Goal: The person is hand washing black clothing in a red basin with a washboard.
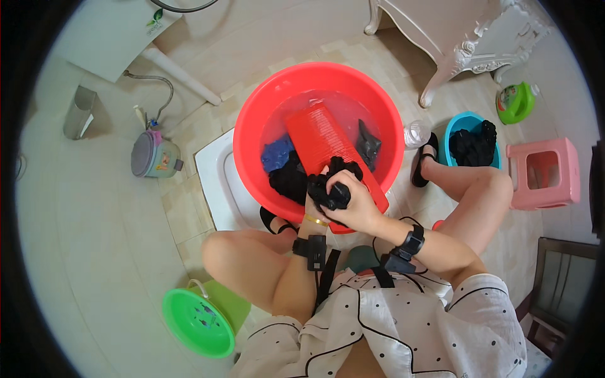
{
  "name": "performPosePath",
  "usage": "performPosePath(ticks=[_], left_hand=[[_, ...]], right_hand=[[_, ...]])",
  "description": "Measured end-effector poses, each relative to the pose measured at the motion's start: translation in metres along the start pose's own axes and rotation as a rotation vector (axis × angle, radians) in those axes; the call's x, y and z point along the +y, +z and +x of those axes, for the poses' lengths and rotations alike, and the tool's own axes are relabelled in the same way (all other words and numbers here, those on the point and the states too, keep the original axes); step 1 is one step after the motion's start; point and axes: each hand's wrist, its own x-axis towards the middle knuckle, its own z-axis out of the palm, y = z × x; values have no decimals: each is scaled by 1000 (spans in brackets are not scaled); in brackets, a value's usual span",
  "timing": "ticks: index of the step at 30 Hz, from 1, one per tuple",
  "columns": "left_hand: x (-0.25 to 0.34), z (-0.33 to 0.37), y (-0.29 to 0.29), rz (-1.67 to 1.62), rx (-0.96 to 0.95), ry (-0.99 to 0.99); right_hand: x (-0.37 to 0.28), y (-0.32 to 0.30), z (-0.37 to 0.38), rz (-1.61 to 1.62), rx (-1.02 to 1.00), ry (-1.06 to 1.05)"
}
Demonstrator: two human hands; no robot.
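Observation:
Bunched between both hands is a wet-looking black cloth (334, 192). My left hand (314, 209) is closed on it from the left, partly hidden behind the cloth. From the right, my right hand (356, 203) wraps its fingers round the same bundle. Both hands are over the lower end of a red ridged washboard (328, 135), which leans at a slant in a large red basin (247, 113). Cloudy water fills the basin. A blue cloth (277, 153) and more black fabric (288, 179) lie left of the board, and a dark grey cloth (368, 146) lies right of it.
A blue basin (449, 151) with black clothes stands right, near a pink stool (545, 173) and green detergent bottle (515, 103). A clear plastic container (416, 134) sits beside the red basin. At left are a white squat toilet (217, 189) and a green bucket (197, 321).

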Motion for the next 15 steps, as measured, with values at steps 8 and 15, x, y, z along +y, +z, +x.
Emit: performPosePath(ticks=[8,15], left_hand=[[1,23,-34,-33,-131,-105],[23,28,17,337,248,331]], right_hand=[[33,8,28,-126,119,196],[105,-21,47,-109,66,204]])
